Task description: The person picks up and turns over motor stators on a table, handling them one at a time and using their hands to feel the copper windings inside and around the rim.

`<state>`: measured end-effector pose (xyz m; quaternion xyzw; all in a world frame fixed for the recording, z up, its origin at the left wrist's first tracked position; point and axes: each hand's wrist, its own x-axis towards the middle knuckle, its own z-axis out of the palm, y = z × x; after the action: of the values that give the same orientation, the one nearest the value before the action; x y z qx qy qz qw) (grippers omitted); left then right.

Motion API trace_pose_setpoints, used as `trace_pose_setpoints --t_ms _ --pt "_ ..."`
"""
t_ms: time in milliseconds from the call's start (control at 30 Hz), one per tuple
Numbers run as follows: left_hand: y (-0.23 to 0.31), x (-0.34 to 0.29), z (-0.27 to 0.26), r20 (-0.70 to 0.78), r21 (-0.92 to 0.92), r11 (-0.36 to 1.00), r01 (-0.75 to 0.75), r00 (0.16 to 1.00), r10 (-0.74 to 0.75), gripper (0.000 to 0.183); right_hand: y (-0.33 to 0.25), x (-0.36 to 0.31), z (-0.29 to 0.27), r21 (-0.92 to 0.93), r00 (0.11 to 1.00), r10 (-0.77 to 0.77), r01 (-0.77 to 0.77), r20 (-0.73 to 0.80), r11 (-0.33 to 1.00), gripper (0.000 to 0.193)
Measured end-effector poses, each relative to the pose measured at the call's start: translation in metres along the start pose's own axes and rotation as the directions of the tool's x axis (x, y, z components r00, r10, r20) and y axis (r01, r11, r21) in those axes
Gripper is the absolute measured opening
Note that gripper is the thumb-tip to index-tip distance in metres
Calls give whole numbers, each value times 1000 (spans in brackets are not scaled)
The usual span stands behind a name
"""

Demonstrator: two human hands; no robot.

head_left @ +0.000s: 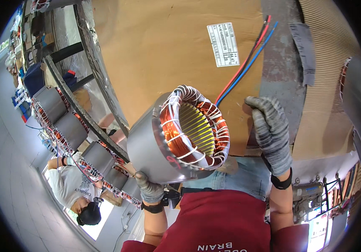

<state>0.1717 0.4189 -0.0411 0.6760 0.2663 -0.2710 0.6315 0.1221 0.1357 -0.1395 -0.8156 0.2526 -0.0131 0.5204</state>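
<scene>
A motor stator [147,143] with a grey metal shell lies tilted on the cardboard-covered table in front of me. Its open end faces right and shows copper windings [175,138] tied with white lacing, with yellow slot liners inside. Red, black and blue lead wires [242,71] run from it toward the far right. My left hand [150,189], in a grey glove, grips the near lower edge of the shell; most of its fingers are hidden. Right of the windings, my gloved right hand [271,132] is over the cardboard, fingers together and slightly bent, with nothing visible in them.
A white printed label [223,45] is on the cardboard sheet [155,46]. A grey strip [303,54] lies at the right, by corrugated cardboard [331,38]. More stators [69,130] stand in a row at left, beyond a metal frame, near another person [73,185]. Another stator [359,101] is at far right.
</scene>
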Motion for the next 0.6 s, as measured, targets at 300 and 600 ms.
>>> trace_pose_setpoints --t_ms 300,600 --pt "10 10 2 71 -63 993 -97 992 102 62 0 5 4 -73 998 -26 30 61 997 25" --pt "-3 13 -20 312 -297 940 -166 914 260 54 -1 2 9 -176 995 21 -4 98 984 30"
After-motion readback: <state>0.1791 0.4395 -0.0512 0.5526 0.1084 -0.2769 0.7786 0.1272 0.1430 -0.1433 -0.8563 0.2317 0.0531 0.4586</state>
